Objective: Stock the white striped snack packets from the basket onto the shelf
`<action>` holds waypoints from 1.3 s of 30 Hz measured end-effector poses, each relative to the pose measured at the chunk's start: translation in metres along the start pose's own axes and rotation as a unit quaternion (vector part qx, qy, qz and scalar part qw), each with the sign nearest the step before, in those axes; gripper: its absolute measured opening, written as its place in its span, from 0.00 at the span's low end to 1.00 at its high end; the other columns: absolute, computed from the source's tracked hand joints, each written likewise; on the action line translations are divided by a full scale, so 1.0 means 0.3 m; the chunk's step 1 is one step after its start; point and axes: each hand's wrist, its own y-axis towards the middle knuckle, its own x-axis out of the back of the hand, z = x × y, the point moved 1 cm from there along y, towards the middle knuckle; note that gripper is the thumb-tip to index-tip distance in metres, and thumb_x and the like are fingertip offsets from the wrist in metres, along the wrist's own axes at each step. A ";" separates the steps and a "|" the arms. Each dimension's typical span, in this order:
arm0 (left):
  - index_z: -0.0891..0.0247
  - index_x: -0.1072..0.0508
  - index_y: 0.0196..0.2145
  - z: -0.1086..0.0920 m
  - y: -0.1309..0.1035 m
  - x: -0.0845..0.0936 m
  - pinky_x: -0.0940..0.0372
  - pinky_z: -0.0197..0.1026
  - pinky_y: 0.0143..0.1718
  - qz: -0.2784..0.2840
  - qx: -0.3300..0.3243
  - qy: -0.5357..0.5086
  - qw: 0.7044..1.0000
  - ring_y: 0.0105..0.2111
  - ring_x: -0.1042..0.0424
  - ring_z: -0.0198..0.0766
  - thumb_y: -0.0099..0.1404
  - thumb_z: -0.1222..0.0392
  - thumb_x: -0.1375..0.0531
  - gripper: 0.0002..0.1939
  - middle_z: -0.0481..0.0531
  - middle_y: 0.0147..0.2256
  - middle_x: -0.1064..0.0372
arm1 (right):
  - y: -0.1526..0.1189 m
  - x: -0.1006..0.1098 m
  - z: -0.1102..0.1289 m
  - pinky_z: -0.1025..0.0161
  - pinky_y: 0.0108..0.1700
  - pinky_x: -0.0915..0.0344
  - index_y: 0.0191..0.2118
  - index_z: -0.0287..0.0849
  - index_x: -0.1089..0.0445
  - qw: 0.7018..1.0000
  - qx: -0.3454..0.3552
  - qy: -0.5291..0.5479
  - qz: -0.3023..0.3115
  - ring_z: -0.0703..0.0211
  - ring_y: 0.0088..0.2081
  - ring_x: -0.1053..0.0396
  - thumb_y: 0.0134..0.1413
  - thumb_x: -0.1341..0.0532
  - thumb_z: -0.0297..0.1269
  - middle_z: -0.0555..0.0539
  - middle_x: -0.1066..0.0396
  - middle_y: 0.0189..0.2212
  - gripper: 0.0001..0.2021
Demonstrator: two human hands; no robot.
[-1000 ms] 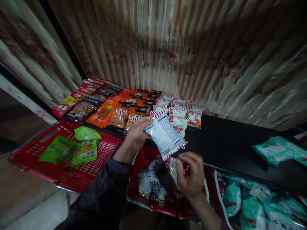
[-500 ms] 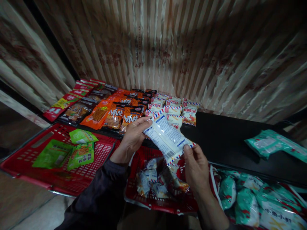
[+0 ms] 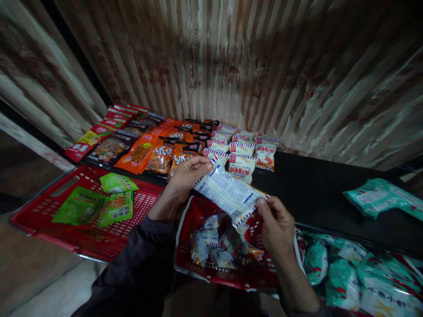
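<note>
White, its printed back facing you, the held packet (image 3: 229, 192) is stretched above a red basket (image 3: 228, 279), your left hand (image 3: 185, 179) pinching one end, your right hand (image 3: 279, 226) the other.

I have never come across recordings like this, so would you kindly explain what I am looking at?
There is no machine here: you see a person's own bare hands. One camera, worn on the head, looks forward and down at them. The left hand and right hand hold a white packet by opposite ends, its printed text facing the camera. Beyond, a black shelf carries, from left to right, red packets, dark packets, orange packets, orange-and-black packets and striped-edged white packets, with a teal packet farther right. Below the hands, a red basket contains more packets; the basket at left holds three green packets. More teal packets lie at lower right.
</note>
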 end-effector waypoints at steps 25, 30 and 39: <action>0.62 0.33 0.30 0.037 -0.015 -0.094 0.44 0.32 0.21 -0.023 -0.063 -0.015 0.998 0.19 0.38 0.29 0.51 0.51 0.33 0.16 0.43 0.22 0.33 | 0.019 0.060 0.032 0.67 0.25 0.46 0.20 0.42 0.33 0.995 0.035 -0.040 -0.083 0.66 0.21 0.43 0.49 0.34 0.44 0.56 0.39 0.16 0.14; 0.60 0.34 0.31 0.034 -0.023 -0.106 0.47 0.31 0.19 -0.009 -0.072 0.012 0.997 0.18 0.41 0.28 0.55 0.54 0.35 0.13 0.42 0.21 0.36 | 0.047 0.073 0.005 0.67 0.25 0.44 0.23 0.42 0.32 0.999 -0.013 -0.025 -0.040 0.66 0.21 0.42 0.52 0.35 0.47 0.56 0.38 0.16 0.16; 0.61 0.35 0.31 0.030 -0.024 -0.116 0.46 0.32 0.20 -0.001 -0.062 0.033 0.998 0.19 0.40 0.29 0.57 0.55 0.38 0.10 0.43 0.22 0.36 | 0.032 0.057 0.030 0.50 0.49 0.32 0.57 0.48 0.35 0.887 0.343 -0.290 -0.105 0.49 0.52 0.32 0.56 0.38 0.31 0.41 0.32 0.50 0.22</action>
